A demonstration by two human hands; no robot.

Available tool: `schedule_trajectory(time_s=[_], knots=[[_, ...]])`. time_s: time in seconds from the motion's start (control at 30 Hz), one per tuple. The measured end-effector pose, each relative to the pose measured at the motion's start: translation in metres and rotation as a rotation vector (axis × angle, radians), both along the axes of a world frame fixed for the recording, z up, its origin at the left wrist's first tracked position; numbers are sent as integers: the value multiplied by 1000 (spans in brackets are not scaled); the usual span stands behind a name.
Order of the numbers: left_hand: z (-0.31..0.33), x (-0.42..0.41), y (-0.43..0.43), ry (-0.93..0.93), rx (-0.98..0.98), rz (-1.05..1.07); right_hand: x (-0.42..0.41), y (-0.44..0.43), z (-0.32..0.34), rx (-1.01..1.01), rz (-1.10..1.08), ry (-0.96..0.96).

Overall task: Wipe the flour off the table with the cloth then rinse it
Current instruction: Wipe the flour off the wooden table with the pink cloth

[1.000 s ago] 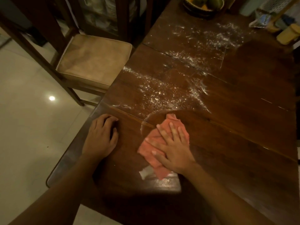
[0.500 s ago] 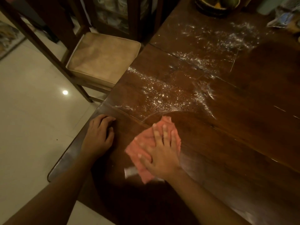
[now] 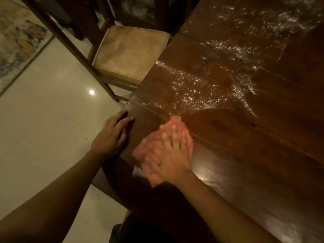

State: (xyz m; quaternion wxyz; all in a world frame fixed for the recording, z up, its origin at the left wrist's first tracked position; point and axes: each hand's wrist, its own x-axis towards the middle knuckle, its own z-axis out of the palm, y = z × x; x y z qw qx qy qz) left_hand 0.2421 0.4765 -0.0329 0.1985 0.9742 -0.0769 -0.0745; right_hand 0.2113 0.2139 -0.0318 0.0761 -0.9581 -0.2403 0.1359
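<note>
Right hand (image 3: 171, 160) flat, open on pink cloth (image 3: 152, 155) (blurred), left hand (image 3: 110, 137) open at table (image 3: 263, 155) edge

Wooden chair, tiled floor and rug off to the side of the grip.

A dark wooden chair (image 3: 103, 79) stands beyond and left of the grip, its tan seat cushion (image 3: 129, 53) square, slightly worn and facing up. Its slanted frame rails run away to the far left. A pale, glossy tiled floor (image 3: 43, 128) spreads left of the grip and carries one small bright lamp reflection (image 3: 91, 92) near the chair's leg. Far left and beyond lies a patterned rug (image 3: 17, 42), blurred, with a dark border. Behind the chair, farthest from the grip, a dark cabinet (image 3: 138, 13) with glass fronts shows dim pale shapes inside, too murky to name.
</note>
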Motion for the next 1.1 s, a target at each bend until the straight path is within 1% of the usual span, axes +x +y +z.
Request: schedule_trajectory(time_s=[0.07, 0.13, 0.2, 0.27, 0.37, 0.4, 0.43, 0.47, 0.57, 0.63, 0.7, 0.73, 0.77, 0.83, 0.9, 0.97, 1.0, 1.03, 1.1], knots=[[1, 1, -1, 5, -23, 36, -15, -12, -1, 51, 218, 14], [1, -1, -2, -10, -49, 55, -14, -39, -6, 53, 307, -19], [0, -3, -1, -14, -74, 45, -2, -63, -10, -15, 232, -39], [-2, -4, 3, -21, -100, 19, 8, -65, -8, -91, 27, -27], [-5, -3, 6, 15, -145, 54, 12, -20, 0, -125, -325, -33], [-6, -1, 6, 28, -173, 73, 10, 2, 1, -115, -408, -5], [-5, 1, 7, 33, -209, 85, 5, 24, 3, -107, -446, 21], [-5, 3, 8, 37, -253, 92, -4, 46, 4, -99, -429, 23], [-2, 10, 20, 57, -412, 89, -45, 89, 5, -62, -199, 48], [-2, 14, 31, 93, -473, 47, -70, 91, 7, -55, -56, 43], [-2, 19, 39, 170, -505, -12, -82, 75, 8, -120, 33, 19], [-2, 21, 42, 210, -519, -40, -84, 64, 8, -164, 16, 30], [-2, 22, 44, 234, -530, -60, -82, 54, 10, -200, -60, 57], [0, 27, 48, 262, -542, -82, -69, 44, 13, -223, -335, 109], [1, 31, 50, 295, -546, -87, -48, 57, 16, -191, -610, 133], [1, 35, 53, 310, -543, -97, -26, 88, 15, -135, -765, 137], [1, 37, 55, 309, -542, -102, -18, 106, 14, -116, -773, 136], [0, 38, 57, 307, -548, -102, -16, 124, 12, -111, -726, 124], [-3, 41, 60, 330, -590, -75, -24, 152, 7, -99, -523, 79]])
